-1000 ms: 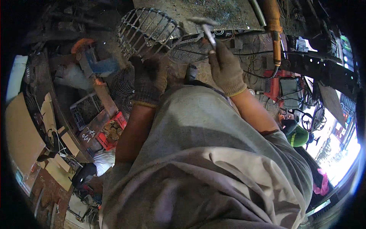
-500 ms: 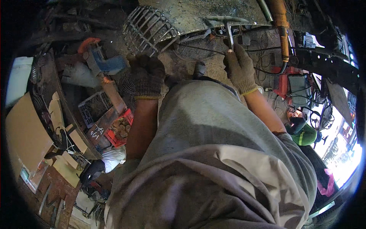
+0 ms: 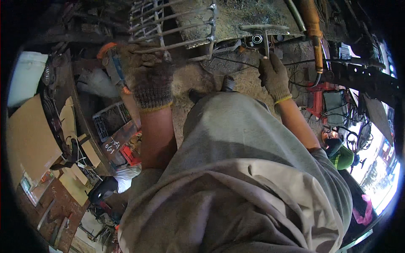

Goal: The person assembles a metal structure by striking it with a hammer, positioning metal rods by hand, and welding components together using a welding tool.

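Where the worn camera looks down past a grey shirt [image 3: 236, 181], seen from above: left hand [image 3: 149, 82], in a knitted work glove, lying against the lower bars of a welded metal grille [image 3: 168, 25], fingers curled around one bar near its bottom edge; how tightly closed, not to be told. Right hand [image 3: 274, 76], likewise gloved, closed around the handle of a chipping hammer [image 3: 263, 36], the handle rising straight out of the fist and the crosswise head sitting just above the fingertips, close under the edge of a rusty steel plate [image 3: 249, 14]. Grille up and to the left, directly above the left hand and well left of the right hand; hammer apart from the grille, near its lower right corner. Between the two forearms, two dark shoes [image 3: 211, 90] on sandy ground. To the right of the right hand, an orange-handled tool [image 3: 314, 33] hanging upright, beside a red machine [image 3: 329, 99]. At far left, cardboard sheets [image 3: 31, 139] on a cluttered bench.
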Available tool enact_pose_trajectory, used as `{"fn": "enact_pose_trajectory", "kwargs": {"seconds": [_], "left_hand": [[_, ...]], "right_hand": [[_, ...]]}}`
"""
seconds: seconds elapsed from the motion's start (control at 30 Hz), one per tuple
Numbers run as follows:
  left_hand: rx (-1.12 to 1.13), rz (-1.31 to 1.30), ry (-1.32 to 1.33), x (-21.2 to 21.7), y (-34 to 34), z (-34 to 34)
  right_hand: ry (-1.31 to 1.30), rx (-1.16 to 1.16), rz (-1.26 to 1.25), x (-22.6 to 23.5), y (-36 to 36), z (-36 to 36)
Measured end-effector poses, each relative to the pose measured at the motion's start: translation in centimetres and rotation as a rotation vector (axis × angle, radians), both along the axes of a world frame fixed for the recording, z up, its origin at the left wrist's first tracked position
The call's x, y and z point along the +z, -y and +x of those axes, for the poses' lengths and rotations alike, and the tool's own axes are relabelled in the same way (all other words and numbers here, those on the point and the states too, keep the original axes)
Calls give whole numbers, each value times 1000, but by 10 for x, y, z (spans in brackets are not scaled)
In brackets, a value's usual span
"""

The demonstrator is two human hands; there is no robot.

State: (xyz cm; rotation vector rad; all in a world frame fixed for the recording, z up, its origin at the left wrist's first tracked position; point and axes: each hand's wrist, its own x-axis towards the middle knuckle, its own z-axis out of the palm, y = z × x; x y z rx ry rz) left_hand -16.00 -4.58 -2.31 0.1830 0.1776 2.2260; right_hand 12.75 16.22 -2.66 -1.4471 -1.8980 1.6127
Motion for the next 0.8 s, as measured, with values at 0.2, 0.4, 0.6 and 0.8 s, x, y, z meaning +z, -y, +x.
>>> {"fn": "enact_pose_trajectory", "kwargs": {"seconds": [0.2,0.4,0.6,0.8], "left_hand": [[40,63,-96,2,-25,-17],[66,18,10,31,-47,-9],[-362,240,29,66,-55,-7],[-65,59,-194,73,-58,-7]], "right_hand": [[1,25,118,-20,-8,7],[89,44,178,-26,-12,13],[113,45,183,-25,-9,13],[105,41,106,-22,-9,11]]}}
